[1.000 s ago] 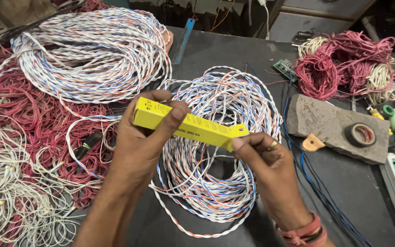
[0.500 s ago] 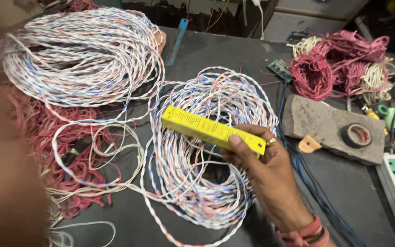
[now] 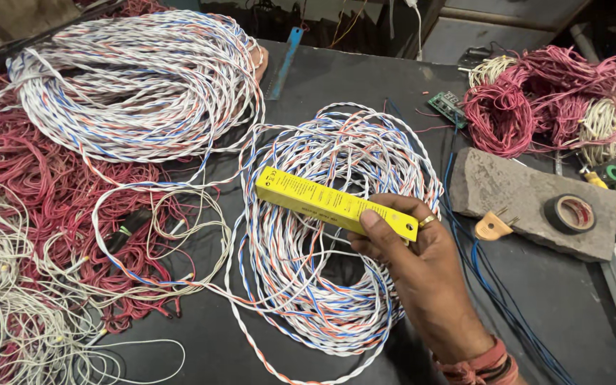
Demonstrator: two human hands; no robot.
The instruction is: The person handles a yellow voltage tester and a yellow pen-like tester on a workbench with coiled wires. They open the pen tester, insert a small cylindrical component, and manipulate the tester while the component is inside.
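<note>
Right hand (image 3: 422,274) grips long yellow box (image 3: 335,204) by right end over near wire coil (image 3: 322,242) on tabletop (image 3: 365,78). Box closed. Left hand out of view.

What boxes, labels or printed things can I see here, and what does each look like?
Yellow box: long, slim carton with small dark print, held at one end by the right hand above the twisted white, blue and orange wire coil.
Circuit board: small green rectangle, far side of the table by the red wire bundle.
No screens or signs.
</note>
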